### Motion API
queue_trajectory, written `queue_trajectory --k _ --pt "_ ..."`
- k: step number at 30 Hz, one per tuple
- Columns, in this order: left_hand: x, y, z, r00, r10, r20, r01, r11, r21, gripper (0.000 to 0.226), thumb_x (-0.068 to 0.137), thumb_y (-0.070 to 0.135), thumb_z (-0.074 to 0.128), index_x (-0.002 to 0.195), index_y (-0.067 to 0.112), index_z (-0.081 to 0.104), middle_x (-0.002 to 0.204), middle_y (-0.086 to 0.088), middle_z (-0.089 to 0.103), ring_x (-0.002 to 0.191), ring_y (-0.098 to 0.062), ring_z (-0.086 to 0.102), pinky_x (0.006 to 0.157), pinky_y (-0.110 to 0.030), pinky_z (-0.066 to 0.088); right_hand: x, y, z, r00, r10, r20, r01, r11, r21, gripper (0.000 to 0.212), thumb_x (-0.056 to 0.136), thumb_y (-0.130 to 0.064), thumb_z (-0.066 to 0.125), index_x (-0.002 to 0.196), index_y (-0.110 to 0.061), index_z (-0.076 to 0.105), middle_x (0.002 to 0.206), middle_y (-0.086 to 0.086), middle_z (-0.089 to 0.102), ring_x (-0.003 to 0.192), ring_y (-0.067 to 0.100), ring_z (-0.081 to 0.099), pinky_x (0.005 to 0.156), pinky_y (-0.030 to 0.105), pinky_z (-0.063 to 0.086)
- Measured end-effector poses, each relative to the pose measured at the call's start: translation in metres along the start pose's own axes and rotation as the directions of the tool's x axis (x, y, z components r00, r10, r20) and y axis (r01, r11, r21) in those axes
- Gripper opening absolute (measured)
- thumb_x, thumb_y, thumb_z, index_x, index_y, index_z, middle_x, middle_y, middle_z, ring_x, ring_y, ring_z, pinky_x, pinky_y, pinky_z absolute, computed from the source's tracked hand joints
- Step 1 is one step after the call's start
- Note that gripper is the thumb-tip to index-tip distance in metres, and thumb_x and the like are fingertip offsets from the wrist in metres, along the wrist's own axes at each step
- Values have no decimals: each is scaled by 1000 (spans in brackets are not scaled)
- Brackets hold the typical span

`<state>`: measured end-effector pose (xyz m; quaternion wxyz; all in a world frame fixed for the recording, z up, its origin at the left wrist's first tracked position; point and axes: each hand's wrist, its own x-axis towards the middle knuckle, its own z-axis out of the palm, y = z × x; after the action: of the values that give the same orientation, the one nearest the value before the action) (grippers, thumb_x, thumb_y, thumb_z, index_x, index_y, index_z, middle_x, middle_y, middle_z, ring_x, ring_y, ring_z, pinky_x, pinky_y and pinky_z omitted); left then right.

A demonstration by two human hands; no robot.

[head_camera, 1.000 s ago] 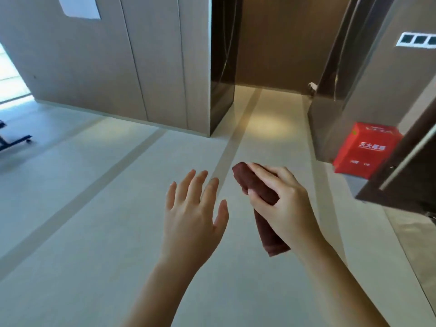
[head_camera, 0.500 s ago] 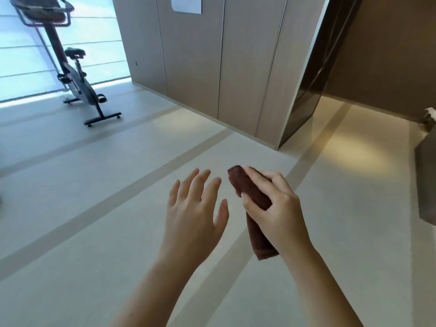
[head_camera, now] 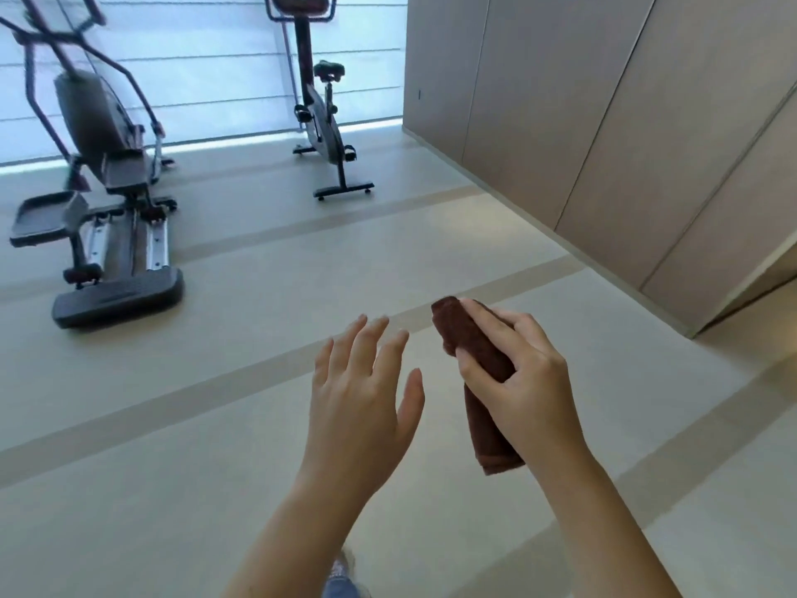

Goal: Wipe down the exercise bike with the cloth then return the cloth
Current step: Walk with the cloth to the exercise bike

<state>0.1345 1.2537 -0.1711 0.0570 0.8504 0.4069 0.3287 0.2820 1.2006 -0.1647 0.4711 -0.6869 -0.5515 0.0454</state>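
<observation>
My right hand (head_camera: 524,381) grips a rolled dark brown cloth (head_camera: 474,351), whose ends stick out above and below my fingers. Beside it, my left hand (head_camera: 366,394) hovers with straight, spread fingers and holds nothing. The black exercise bike (head_camera: 321,118) stands far ahead by the bright window, several steps beyond both hands; its handlebars are cut off by the top edge.
An elliptical trainer (head_camera: 103,196) with black foot pedals stands at the left. A beige panelled wall (head_camera: 625,123) runs along the right, ending at a corner. The pale floor (head_camera: 215,425) has darker stripes. A shoe (head_camera: 343,571) shows at the bottom.
The view has swung left: the exercise bike has shifted toward the centre and nearer, and the elliptical trainer has come into sight. Both hands keep their pose, the right still holding the cloth.
</observation>
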Motion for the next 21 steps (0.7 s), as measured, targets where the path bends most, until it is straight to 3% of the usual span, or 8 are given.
queue_trajectory --k 4,11,21 --pt "65 -75 13 998 -7 -66 9 1000 30 37 86 26 41 109 6 61 120 -15 60 119 -34 49 96 -54 39 87 -3 68 998 -30 51 30 999 14 47 83 -24 64 127 -31 51 111 -7 52 98 11 53 84 27 53" --pt "192 -198 23 986 -45 -158 55 997 60 37 86 24 43 109 3 61 117 -17 60 117 -37 50 91 -57 42 237 -14 170 990 -61 128 50 995 84 47 82 -21 65 125 -36 53 109 -12 52 100 8 53 85 25 49" --pt "344 -271 112 996 -51 -79 54 998 35 38 86 26 42 110 4 61 118 -17 60 118 -36 50 90 -57 43 404 59 246 992 11 128 -27 992 125 45 81 -24 63 124 -35 54 107 -10 54 96 2 54 79 8 45"
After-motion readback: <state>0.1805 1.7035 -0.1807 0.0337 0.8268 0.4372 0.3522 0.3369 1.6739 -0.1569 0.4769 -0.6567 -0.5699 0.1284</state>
